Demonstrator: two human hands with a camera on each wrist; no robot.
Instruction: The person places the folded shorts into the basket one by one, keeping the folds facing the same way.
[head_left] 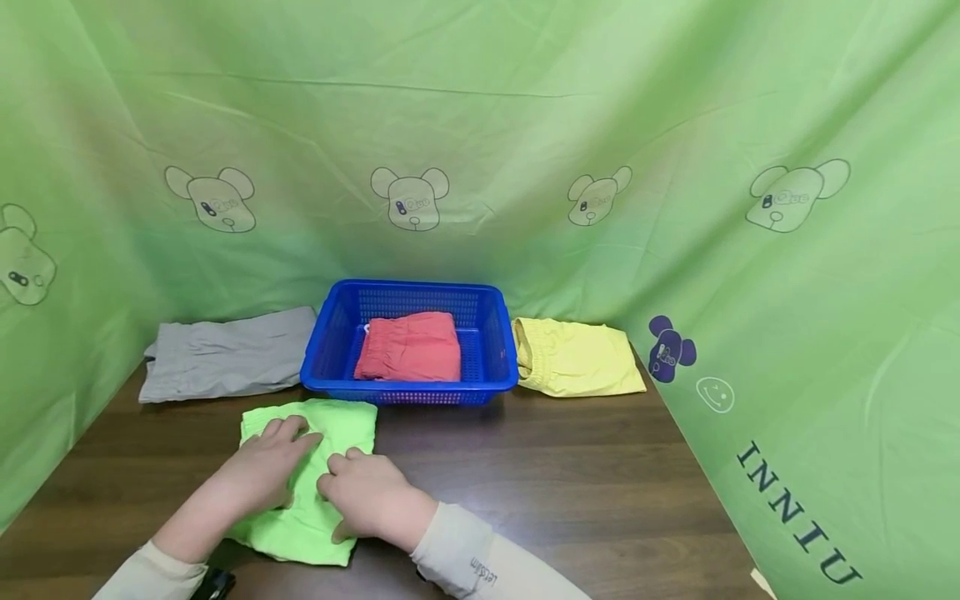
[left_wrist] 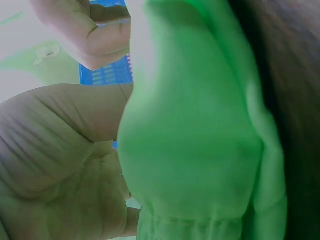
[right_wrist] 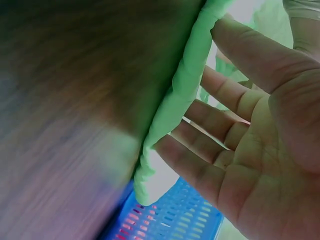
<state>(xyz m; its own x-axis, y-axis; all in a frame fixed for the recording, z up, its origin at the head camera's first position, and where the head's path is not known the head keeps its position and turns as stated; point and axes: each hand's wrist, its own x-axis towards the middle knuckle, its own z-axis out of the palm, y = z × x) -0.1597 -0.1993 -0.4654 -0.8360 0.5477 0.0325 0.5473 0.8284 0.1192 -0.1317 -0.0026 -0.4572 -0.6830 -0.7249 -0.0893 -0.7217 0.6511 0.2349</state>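
Note:
Folded bright green shorts [head_left: 330, 529] lie on the table in front of the basket, left of centre. A gathered waistband shows at the bottom of the left wrist view. My left hand [head_left: 266, 467] rests on the left part of the shorts, its fingers loosely bent and the thumb touching the cloth. On their right side, my right hand [head_left: 371, 492] touches the top with its fingertips. The right wrist view shows that hand's fingers [right_wrist: 200, 165] fairly straight against the cloth's rolled edge. Neither hand visibly pinches the fabric.
Behind the green shorts stands a blue plastic basket [head_left: 408, 387] with folded red shorts [head_left: 412, 348] inside. Folded grey cloth [head_left: 232, 354] lies left of the basket, folded yellow shorts [head_left: 577, 357] right of it. A green printed curtain [head_left: 495, 125] encloses the brown wooden table [head_left: 570, 492].

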